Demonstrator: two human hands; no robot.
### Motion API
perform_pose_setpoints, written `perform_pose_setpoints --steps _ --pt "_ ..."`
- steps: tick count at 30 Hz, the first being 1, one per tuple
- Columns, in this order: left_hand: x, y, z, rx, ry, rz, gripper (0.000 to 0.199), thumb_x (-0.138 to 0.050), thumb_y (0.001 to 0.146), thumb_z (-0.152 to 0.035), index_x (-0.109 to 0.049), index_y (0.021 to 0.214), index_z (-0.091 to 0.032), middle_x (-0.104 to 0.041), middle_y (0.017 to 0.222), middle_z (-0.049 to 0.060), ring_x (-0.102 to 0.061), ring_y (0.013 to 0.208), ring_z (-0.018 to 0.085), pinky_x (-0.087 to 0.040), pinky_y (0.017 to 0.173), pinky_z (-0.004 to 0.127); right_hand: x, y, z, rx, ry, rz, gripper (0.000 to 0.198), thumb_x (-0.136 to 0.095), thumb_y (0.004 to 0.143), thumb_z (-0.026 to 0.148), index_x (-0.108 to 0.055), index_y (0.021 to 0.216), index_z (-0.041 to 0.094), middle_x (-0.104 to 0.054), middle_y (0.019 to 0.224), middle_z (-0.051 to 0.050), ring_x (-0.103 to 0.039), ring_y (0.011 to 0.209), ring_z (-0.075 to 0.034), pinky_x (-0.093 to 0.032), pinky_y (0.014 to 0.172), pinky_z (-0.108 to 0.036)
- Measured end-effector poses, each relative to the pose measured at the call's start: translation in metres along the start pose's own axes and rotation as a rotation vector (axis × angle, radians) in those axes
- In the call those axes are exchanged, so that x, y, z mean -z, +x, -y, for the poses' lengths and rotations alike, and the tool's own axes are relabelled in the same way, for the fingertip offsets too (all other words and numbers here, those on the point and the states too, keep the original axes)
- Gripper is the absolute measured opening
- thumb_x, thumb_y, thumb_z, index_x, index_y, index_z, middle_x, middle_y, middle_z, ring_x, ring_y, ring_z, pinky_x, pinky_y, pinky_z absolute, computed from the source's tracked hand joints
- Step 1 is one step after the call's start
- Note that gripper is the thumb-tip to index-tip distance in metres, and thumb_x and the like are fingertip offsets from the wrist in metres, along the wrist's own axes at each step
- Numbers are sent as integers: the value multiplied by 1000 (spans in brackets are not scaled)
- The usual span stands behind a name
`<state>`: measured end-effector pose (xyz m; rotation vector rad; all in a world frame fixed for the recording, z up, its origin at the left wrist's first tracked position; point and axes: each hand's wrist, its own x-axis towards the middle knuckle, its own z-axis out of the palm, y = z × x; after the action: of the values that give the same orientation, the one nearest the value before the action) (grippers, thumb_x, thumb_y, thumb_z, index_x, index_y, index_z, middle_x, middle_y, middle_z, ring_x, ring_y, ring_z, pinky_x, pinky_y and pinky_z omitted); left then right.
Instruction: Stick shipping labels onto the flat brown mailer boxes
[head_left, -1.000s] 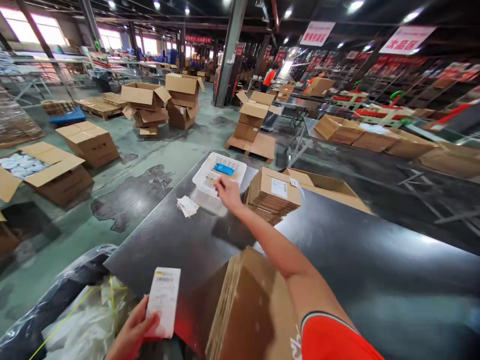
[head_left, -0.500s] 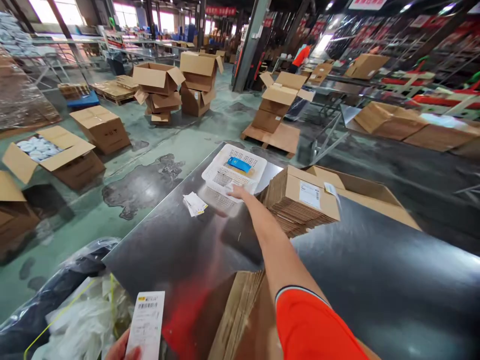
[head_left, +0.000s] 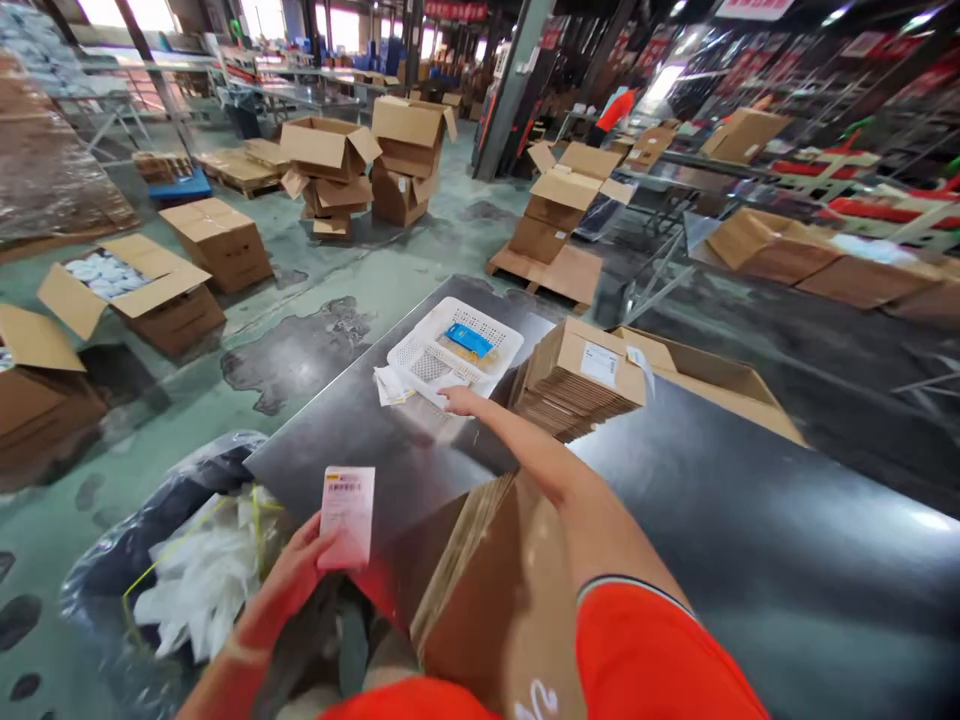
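I have the left hand (head_left: pixel 304 555) pinching a printed slip (head_left: pixel 348 510) above the tabletop's (head_left: pixel 720 530) near edge, long axis pointing away from me, yellow mark at the far end; its print is too small to read. The right hand (head_left: pixel 459 400) meets the white basket's (head_left: pixel 429 368) near rim, grip unclear to me. Inside lie a blue packet (head_left: pixel 470 340) and yellowish bits (head_left: pixel 486 360). A dark bag (head_left: pixel 180 475) holds white plastic (head_left: pixel 206 590).

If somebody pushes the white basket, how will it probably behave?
The white basket looks like thin, perforated plastic, so it is probably light. It may slide easily, since the table looks smooth. Its low, wide shape makes tipping unlikely.
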<state>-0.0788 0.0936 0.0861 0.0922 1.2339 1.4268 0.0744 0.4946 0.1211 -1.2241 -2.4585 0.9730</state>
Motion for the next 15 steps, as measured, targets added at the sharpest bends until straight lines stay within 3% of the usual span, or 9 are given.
perform_pose_setpoints --steps 3,6,8,10,13,15 --pt "-24 1 -22 -44 -35 199 72 -109 57 -49 -83 116 -16 -88 113 17 -85 99 35 -69 89 43 3 -64 45 -40 170 158 16 -86 80 15 -80 94 18 -75 74 2 -63 63 -12 -51 65 -24" --pt "-43 -6 -32 -64 -29 348 70 -109 60 -44 -81 117 -15 -87 116 18 -84 100 36 -67 90 47 -4 -149 87 -129 495 229 36 -81 90 41 -77 120 21 -81 93 -2 -73 77 -16 -55 64 -24" --pt "-51 -15 -31 -77 1 399 70 -109 61 -42 -80 118 -15 -87 116 17 -84 101 36 -67 92 48 -14 -202 110 -173 623 165 45 -85 85 53 -76 115 22 -80 92 -2 -71 77 -16 -54 60 -24" --pt "-57 -24 -27 -93 41 438 69 -109 61 -40 -80 118 -15 -87 115 16 -83 101 34 -66 94 47 -25 -242 126 -215 667 37 48 -88 77 62 -74 98 22 -77 82 0 -65 69 -15 -50 54 -24" --pt "-62 -39 -19 -106 86 494 65 -109 61 -35 -79 116 -15 -87 113 13 -83 101 32 -65 97 45 -35 -282 134 -285 676 -180 53 -91 64 66 -63 72 22 -63 63 4 -52 58 -12 -40 50 -24" --pt "-66 -48 -16 -78 93 527 65 -108 62 -37 -79 115 -17 -87 114 13 -83 105 33 -66 99 48 -37 -303 134 -284 647 -303 52 -88 65 67 -62 68 22 -60 60 4 -50 57 -12 -40 52 -26"
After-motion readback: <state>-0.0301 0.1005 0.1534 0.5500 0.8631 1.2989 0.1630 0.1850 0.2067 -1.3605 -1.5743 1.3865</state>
